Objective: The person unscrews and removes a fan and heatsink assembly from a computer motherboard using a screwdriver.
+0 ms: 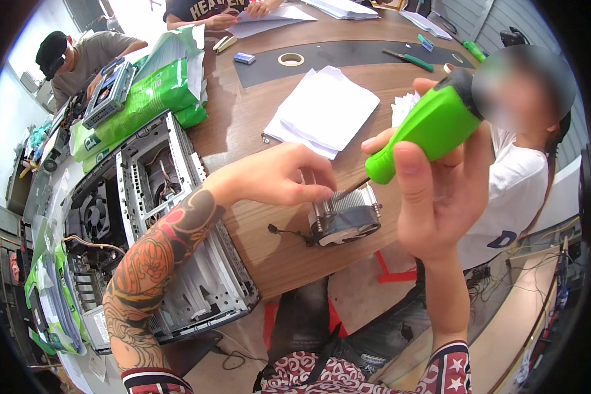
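Note:
My right hand grips a green-and-black screwdriver, held tilted. Its thin metal shaft slants down and left to the top of a CPU cooler, where my left fingers are. The cooler has silver fins and a round dark fan and stands near the table's edge. My left hand reaches across and is closed at the cooler's top left, thumb and fingers on its rim. The fingers hide the screwdriver's tip. A short black cable with a plug trails left from the cooler.
An opened computer case stands at my left, beside green plastic packaging. White papers, a tape roll and a green-handled tool lie farther back. A person in white is close on the right; others work across the table.

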A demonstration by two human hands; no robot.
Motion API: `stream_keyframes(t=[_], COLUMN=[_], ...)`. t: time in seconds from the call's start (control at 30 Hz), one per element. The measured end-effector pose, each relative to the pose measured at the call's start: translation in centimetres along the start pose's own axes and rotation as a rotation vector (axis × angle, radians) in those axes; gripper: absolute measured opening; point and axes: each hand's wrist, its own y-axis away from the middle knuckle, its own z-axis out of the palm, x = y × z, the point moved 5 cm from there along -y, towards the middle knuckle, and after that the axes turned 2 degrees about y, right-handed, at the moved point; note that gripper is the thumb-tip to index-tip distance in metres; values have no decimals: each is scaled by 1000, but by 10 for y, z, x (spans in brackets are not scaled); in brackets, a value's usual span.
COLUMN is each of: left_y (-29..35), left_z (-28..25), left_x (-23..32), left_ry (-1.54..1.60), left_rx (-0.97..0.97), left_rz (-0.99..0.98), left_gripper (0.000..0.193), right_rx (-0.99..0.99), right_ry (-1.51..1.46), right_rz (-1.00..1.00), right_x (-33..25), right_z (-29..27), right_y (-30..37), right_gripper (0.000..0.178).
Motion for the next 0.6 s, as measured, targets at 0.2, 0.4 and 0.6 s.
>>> stream_keyframes(t=[0.2,0.4,0.6], left_y=[-1,0,-5], left_z=[2,1,3], left_x=[-1,-2,-2], left_ry=[30,-22,-19], left_rx=[-7,35,7], left_rz=[-30,33,51], left_gripper=[26,26,25], right_rx=[-25,-54,-8], right_ry=[53,71,126], right_rz=[28,-40,15], right_x=[3,-1,2], right_z=[2,3,-6], right_y=[2,2,5], right_gripper=[50,50,51])
